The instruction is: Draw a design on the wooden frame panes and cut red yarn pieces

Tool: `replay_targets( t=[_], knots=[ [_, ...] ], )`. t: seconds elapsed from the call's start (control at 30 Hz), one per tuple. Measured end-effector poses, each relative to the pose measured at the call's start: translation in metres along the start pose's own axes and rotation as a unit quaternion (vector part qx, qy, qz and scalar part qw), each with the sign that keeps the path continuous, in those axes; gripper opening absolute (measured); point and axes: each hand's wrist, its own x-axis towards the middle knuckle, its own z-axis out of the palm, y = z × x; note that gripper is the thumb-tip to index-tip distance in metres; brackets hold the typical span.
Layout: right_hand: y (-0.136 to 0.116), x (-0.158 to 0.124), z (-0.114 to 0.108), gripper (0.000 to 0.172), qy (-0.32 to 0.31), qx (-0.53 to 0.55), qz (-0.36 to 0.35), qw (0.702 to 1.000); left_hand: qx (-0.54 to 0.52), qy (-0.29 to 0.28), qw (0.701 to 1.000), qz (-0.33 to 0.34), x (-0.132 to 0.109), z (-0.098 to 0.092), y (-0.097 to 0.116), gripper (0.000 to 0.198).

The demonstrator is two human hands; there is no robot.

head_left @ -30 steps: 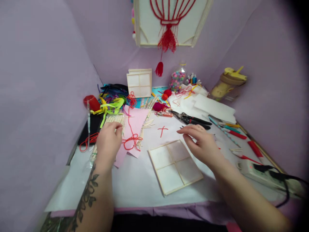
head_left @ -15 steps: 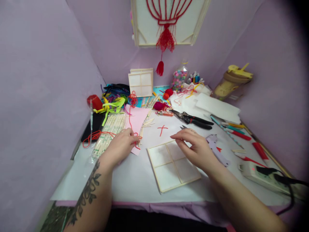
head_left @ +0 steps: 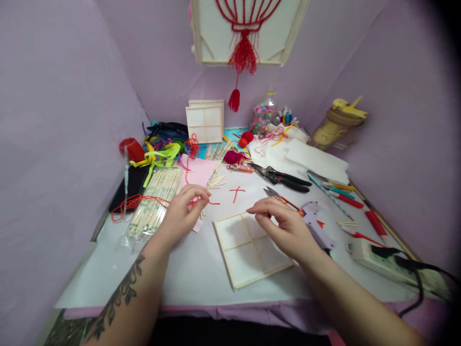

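My left hand (head_left: pixel 180 211) is closed in a pinch on a strand of red yarn (head_left: pixel 215 203), just above the lower part of a pink paper (head_left: pixel 200 170). The strand's short end sticks out to the right of my fingers, while more yarn trails left across a plastic pack of wooden sticks (head_left: pixel 154 197). Over the upper right of a white square panel with a stick frame and cross bars (head_left: pixel 239 264), my right hand (head_left: pixel 283 226) hovers with curled fingers, thumb and forefinger slightly apart and nothing visible between them. A red yarn cross (head_left: pixel 237 194) lies beyond the panel.
Orange-handled snips (head_left: pixel 284 198), black pliers (head_left: pixel 281 179) and a lilac glue gun (head_left: pixel 319 226) lie near my right hand. Farther right is a power strip (head_left: pixel 392 271). Framed panels (head_left: pixel 205 124), a jar of pompoms (head_left: pixel 262 115) and a tumbler (head_left: pixel 334 125) stand behind.
My left hand has lifted off the pink paper with the red yarn, its end now pointing right. My right hand has stayed over the panel. The whole view has shifted slightly.
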Motion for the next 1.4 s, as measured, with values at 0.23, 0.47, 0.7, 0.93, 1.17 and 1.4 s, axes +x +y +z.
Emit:
replay_targets(
  t=[0.23, 0.47, 0.7, 0.93, 1.17, 1.4],
  knots=[
    [-0.022, 0.021, 0.023, 0.026, -0.035, -0.051, -0.004, 0.998, -0.007, 0.041, 0.998, 0.036, -0.005, 0.021, 0.018, 0.012],
    [-0.024, 0.036, 0.031, 0.015, -0.001, -0.084, 0.008, 0.996, 0.013, 0.045, 0.999, 0.005, -0.007, 0.017, 0.012, 0.011],
    [-0.009, 0.041, 0.017, 0.011, 0.028, -0.093, 0.063, 0.993, 0.111, 0.008, 0.994, 0.0, -0.005, 0.013, 0.003, 0.016],
    [0.011, 0.054, -0.007, 0.018, -0.035, -0.179, 0.1, 0.978, 0.089, -0.007, 0.994, -0.056, -0.004, 0.013, 0.009, 0.017],
    [0.056, 0.048, -0.065, 0.012, -0.24, -0.468, 0.234, 0.818, 0.021, 0.002, 0.993, -0.115, 0.001, 0.011, 0.004, 0.016],
    [0.066, 0.043, -0.059, 0.018, -0.249, -0.476, 0.223, 0.814, -0.07, 0.013, 0.977, -0.2, 0.002, 0.014, 0.003, 0.018]
  ],
)
